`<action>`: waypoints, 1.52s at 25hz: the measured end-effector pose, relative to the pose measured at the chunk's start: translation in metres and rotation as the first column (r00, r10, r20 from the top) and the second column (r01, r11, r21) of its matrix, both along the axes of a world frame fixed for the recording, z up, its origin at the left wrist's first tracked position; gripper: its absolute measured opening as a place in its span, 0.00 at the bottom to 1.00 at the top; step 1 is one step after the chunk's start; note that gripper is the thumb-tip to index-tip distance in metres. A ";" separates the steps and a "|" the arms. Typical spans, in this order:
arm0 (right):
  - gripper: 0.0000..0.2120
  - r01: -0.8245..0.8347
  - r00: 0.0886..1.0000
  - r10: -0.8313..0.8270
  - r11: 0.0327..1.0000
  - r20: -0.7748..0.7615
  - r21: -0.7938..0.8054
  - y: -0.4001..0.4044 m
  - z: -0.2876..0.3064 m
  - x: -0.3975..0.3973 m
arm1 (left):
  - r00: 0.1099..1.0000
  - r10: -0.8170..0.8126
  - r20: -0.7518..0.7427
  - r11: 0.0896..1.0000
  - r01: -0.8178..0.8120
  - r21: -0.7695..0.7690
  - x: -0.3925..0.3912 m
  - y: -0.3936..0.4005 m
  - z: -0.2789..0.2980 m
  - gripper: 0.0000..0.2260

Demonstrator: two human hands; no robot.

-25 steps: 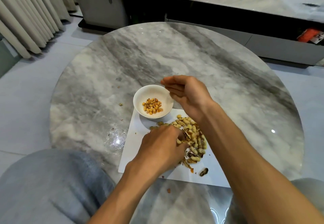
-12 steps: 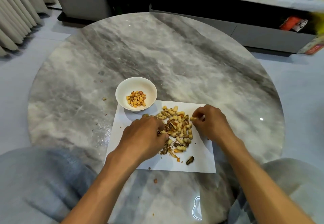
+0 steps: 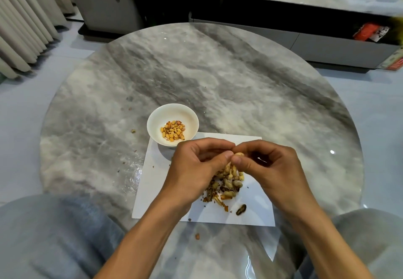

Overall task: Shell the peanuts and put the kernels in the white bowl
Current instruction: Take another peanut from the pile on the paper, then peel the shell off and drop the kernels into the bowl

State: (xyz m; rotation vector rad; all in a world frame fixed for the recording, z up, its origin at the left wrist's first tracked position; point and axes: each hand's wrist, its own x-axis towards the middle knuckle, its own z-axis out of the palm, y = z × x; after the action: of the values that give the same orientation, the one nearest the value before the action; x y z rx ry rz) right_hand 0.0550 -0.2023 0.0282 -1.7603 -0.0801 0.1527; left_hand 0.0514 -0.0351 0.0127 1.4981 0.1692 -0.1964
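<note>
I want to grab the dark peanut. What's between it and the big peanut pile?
In the head view, broken shell bits and bare white paper lie between the dark peanut and the peanut pile.

You sit in a home living room: round marble table (image 3: 218, 78), curtains (image 3: 24, 17) at ten o'clock, low cabinet (image 3: 283, 38) at twelve.

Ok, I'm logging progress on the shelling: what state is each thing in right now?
Small white bowl: upright, partly filled with kernels.
Pale peanut in shell: pinched between both hands, unopened.
Left hand: pinching the peanut.
Right hand: pinching the peanut.
Peanut pile: unshelled, with broken shells.
White paper sheet: flat.
</note>
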 end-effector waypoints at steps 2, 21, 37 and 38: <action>0.11 0.087 0.994 -0.074 0.979 -0.078 0.184 0.003 -0.002 0.002 | 1.000 0.028 -0.003 0.986 -0.028 -0.163 0.000 0.000 0.002 0.08; 0.08 0.156 0.987 -0.140 0.955 -0.079 0.253 0.023 -0.007 -0.002 | 0.986 0.149 0.077 0.973 -0.132 -0.189 -0.003 -0.005 0.005 0.10; 0.09 0.255 0.955 -0.191 0.919 -0.226 0.300 0.033 -0.013 -0.001 | 0.988 0.104 0.117 0.987 -0.088 -0.131 -0.003 -0.011 -0.002 0.11; 0.10 0.243 0.954 -0.172 0.921 -0.244 0.304 0.030 -0.013 0.001 | 0.988 0.069 0.135 0.994 -0.057 -0.094 -0.003 -0.008 -0.001 0.13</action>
State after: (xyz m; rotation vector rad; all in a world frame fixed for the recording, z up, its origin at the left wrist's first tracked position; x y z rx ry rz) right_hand 0.0557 -0.1720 0.0150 -1.3957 0.2277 0.1615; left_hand 0.0485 -0.0433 0.0119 1.4092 0.0953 -0.0484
